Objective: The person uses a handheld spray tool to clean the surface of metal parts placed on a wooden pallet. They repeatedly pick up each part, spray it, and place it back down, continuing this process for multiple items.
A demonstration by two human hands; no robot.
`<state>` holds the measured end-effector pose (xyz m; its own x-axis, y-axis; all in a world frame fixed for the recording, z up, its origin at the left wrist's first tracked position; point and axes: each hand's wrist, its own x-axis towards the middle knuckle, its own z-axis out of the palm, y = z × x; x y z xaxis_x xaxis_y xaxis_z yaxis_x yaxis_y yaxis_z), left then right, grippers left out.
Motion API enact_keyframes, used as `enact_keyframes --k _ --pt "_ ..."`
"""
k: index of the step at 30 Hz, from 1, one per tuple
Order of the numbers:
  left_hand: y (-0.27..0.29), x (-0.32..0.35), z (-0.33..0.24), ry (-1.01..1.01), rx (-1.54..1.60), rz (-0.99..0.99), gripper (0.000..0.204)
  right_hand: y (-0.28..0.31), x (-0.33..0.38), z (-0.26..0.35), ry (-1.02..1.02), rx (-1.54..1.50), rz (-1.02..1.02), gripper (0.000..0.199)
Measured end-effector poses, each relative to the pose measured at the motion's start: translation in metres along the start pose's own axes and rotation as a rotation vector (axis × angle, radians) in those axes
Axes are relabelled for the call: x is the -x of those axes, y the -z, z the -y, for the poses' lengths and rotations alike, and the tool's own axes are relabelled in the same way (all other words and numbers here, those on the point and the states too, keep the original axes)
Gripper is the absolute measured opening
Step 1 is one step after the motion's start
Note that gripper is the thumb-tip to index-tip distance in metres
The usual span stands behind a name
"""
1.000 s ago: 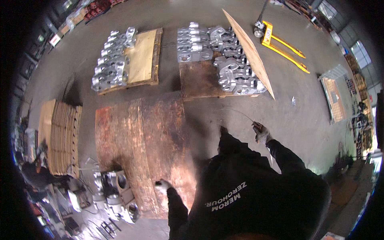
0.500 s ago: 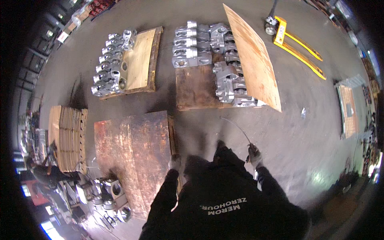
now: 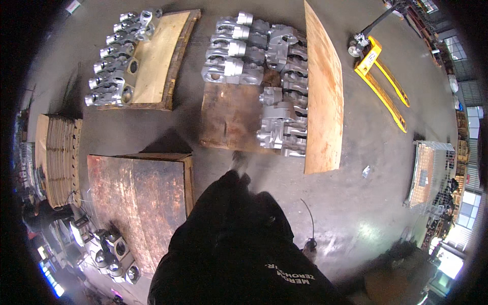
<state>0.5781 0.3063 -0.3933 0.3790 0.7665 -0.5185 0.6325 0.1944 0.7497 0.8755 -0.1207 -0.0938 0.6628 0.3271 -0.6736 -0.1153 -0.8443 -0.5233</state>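
Note:
My left hand (image 3: 240, 162) reaches forward, smeared by motion, so its fingers cannot be made out. It is near the front edge of a pallet (image 3: 223, 114) with a stained wooden top. Grey cast metal parts (image 3: 234, 66), several of them, stand on that pallet in rows, and a thin plywood sheet (image 3: 323, 96) leans along its right side. Low on my right, my right hand (image 3: 309, 250) is closed on the dark handle of a tool with a long, thin, curved rod (image 3: 311, 218). The rod points forward over the floor; my body partly hides this hand.
Left stands a stack topped with a worn, stained board (image 3: 137, 198). Behind it is another pallet (image 3: 162, 61) with metal parts. Folded wooden collars (image 3: 61, 160) stand far left. A yellow pallet truck (image 3: 378, 66) and a wire cage (image 3: 429, 168) are on the right.
My left hand has left the side of the stained board and swung forward toward the parts pallet. My right hand has dropped lower and nearer my body, with the curved rod. My view has turned.

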Motion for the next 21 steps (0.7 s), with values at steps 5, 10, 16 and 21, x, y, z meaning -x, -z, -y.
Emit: enact_keyframes --k 5,10,16,21 --pt "-0.018 -0.090 -0.120 0.152 0.857 0.128 0.023 0.011 -0.001 -0.067 -0.164 -0.040 0.056 0.029" --pt "-0.034 -0.153 -0.175 0.431 1.207 0.015 0.033 0.003 -0.003 -0.038 -0.304 0.044 0.087 0.031" --pt "-0.108 -0.268 -0.153 0.655 1.644 -0.091 0.065 -0.014 -0.015 0.046 -0.546 0.087 0.027 0.040" --pt "-0.145 -0.356 -0.144 0.358 2.223 0.028 0.058 -0.014 -0.081 0.052 -0.509 0.105 0.044 0.041"
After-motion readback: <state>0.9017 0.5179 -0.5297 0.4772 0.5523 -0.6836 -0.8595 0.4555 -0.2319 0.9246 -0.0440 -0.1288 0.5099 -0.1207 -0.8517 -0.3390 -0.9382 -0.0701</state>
